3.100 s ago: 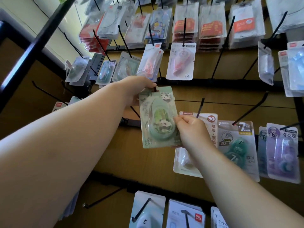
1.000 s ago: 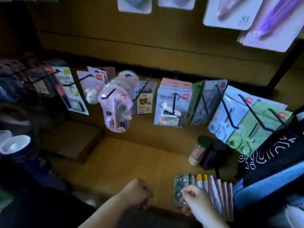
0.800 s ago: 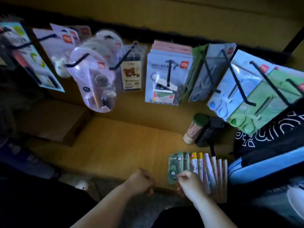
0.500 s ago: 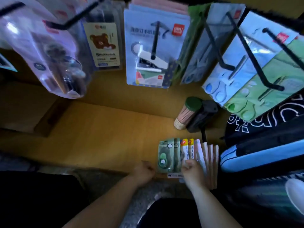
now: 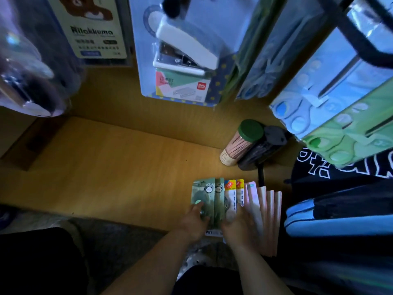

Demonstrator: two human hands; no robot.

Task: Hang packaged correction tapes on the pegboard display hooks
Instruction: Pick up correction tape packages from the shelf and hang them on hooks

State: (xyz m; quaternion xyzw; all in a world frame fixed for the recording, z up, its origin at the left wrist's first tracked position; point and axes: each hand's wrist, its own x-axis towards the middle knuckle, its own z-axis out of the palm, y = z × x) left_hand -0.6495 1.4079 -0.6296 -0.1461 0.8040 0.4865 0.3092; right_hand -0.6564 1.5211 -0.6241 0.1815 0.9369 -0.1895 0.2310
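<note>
Before a fist, the left grip (image 5: 194, 218) now touches the green panda pack (image 5: 201, 193) with straight fingers; the right grip (image 5: 236, 225) lies flat on the fanned correction tapes (image 5: 231, 194) on the worktop (image 5: 127, 167), holding nothing.

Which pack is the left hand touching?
The leftmost green panda pack, the only one fully uncovered; the left hand touches it.

Packaged stapler (image 5: 187, 53) hanging; green-lidded jar (image 5: 239, 145) on wooden shelf (image 5: 127, 167).

Head camera, looking steeply down (wide-angle), close over the wooden shelf (image 5: 127, 167)
</note>
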